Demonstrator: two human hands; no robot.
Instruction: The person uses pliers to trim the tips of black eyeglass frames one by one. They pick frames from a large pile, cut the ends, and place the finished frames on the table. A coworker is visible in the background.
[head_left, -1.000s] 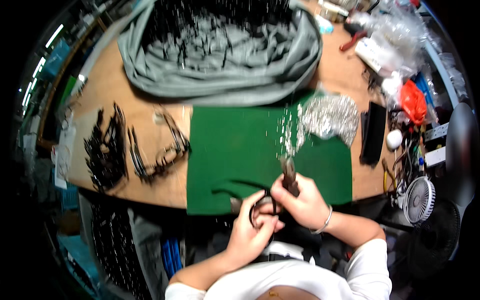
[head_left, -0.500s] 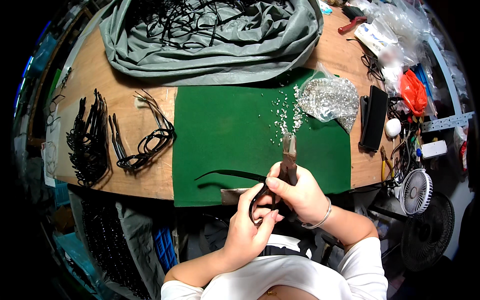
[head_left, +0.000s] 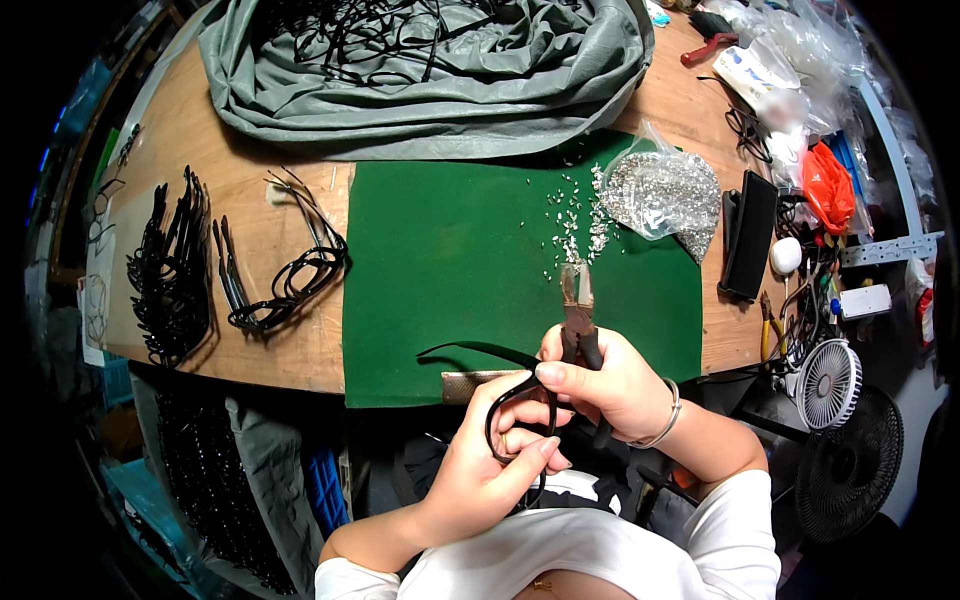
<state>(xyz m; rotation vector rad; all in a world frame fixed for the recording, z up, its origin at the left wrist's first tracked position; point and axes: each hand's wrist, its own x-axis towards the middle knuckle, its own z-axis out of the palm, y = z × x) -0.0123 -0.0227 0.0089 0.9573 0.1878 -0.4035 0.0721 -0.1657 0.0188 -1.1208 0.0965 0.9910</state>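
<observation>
My left hand is closed on a black glasses frame, its fingers around and through the rim. One temple of the frame stretches left over the green mat. My right hand grips a pair of pliers, jaws pointing away from me. The right thumb also touches the frame near its hinge. Just beyond the jaws lie small silver metal pieces, strewn on the mat. A clear plastic bag full of similar pieces sits at the mat's far right.
Black glasses frames are stacked at left, beside a few looser frames. A grey cloth holding many frames fills the far side. At right are a black case, yellow-handled pliers, cables and a white fan.
The glasses frame has shifted slightly right and turned, with its rim lower towards me. More of the pliers' handle shows below my right hand. Both hands keep their holds.
</observation>
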